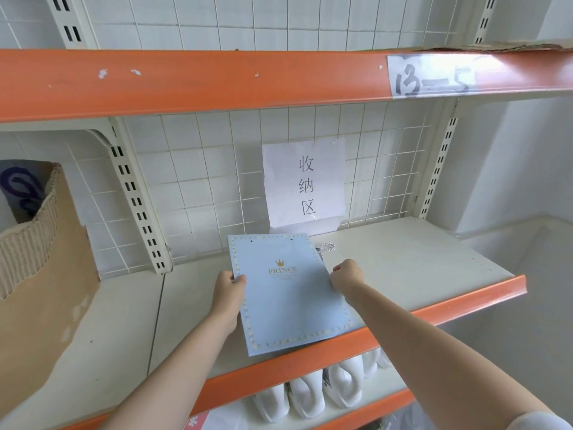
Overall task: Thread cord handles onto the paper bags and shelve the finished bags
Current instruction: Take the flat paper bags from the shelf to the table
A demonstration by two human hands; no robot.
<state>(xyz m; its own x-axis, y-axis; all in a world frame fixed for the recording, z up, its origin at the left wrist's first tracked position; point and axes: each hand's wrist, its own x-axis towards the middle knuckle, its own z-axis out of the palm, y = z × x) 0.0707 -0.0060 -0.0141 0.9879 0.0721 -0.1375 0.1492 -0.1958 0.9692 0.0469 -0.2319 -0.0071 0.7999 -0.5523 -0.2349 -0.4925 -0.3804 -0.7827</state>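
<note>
A flat light-blue paper bag printed with a gold crown and "PRINCE" lies on the cream shelf, its bottom edge overhanging the orange front lip. My left hand pinches the bag's left edge. My right hand grips its right edge with curled fingers. A loop of striped cord handle sticks out from under the bag's top right corner. Two small holes show near the bag's top edge.
A paper sign with three characters hangs on the wire grid behind the bag. A torn cardboard box stands on the shelf at the left. White bottles fill the shelf below. An orange shelf runs overhead.
</note>
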